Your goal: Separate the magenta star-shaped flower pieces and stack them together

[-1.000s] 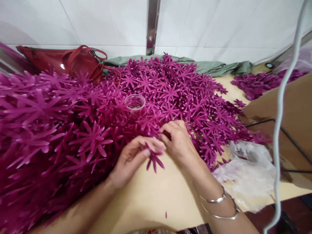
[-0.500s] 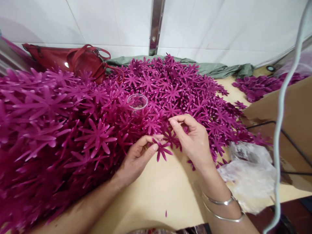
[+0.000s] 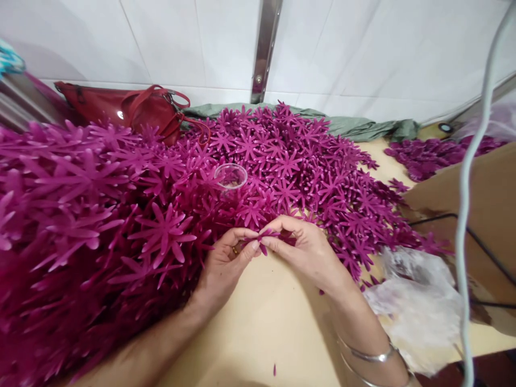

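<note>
My left hand and my right hand meet fingertip to fingertip above the cream table. Between them is a purple artificial flower piece with narrow petals, pinched by both thumbs and forefingers; much of it is hidden by the fingers. Around and behind my hands lies a big heap of the same many-petalled purple flower pieces. A clear round plastic tub sits in the heap, just beyond my left hand. Two silver bangles are on my right wrist.
A red handbag leans by the tiled wall at back left. To the right are crumpled clear plastic bags, a brown cardboard box and a hanging pale cable. One loose petal lies near the table's front.
My right hand has come down and left to the left hand, and its fingers now grip the flower piece too. The view has tilted slightly.
</note>
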Motion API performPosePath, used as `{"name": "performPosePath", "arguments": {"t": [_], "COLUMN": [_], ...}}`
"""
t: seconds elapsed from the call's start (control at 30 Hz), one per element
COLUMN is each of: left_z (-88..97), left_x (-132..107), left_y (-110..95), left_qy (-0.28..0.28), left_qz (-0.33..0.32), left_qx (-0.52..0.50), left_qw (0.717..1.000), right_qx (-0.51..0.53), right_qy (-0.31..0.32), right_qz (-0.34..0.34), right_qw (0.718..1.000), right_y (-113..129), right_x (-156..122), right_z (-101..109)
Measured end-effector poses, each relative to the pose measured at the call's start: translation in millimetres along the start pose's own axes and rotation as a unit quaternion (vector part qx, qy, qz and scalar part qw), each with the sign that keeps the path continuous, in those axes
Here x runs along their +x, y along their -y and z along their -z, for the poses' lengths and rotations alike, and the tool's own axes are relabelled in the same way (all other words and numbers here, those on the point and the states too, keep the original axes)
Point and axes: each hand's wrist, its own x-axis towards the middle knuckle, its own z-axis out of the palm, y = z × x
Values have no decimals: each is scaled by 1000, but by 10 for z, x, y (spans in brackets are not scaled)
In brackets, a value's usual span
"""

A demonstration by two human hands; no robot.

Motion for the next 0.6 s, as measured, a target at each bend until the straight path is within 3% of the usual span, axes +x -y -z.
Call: {"name": "performPosePath", "arguments": {"t": [0.33,0.6], "left_z": [20,14], "left_x": [-25,-41], "left_y": [21,-25], "left_qy": [11,20], "left_qz": [16,-27], "left_qx": [14,36], "left_qw": [1000,999], "right_qx": [-115,-50], "right_qy": [40,69], "right_qz": [24,11], "right_qw": [992,996], "right_y": [35,33], "right_x": [-18,-14], "right_z": [16,15]}}
